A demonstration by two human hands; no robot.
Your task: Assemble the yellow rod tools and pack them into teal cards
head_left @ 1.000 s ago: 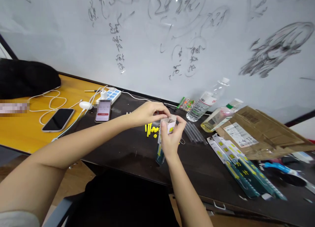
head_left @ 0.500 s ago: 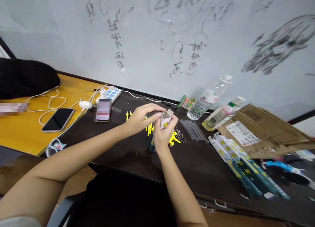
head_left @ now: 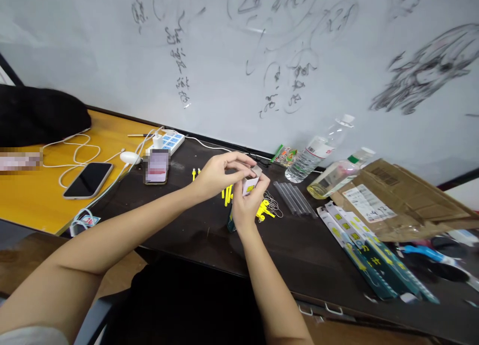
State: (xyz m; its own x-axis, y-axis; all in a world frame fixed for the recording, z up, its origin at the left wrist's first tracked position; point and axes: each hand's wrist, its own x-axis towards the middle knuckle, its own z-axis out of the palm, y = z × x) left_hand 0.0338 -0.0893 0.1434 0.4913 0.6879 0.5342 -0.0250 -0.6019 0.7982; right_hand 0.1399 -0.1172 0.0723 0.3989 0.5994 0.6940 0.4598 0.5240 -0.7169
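Observation:
My right hand is wrapped round a narrow carton, white with a yellow mark near its top and dark green lower down. The carton stands roughly upright, its top end open with a flap raised. At that opening is my left hand, thumb and fingers bent together at the rim; whatever they pinch is hidden. Behind and beside the hands lie small yellow plastic parts and yellow sticks. Thin wire loops lie by the yellow parts. Several clear tubes rest further right.
Flat similar cartons lie right, before a brown parcel. A water bottle and a second bottle stand near the whiteboard. Leftward are a phone, a power strip and another phone.
The fingers of my left hand have shifted slightly at the carton's open top. My right hand keeps its hold, and the carton stays in nearly the same place.

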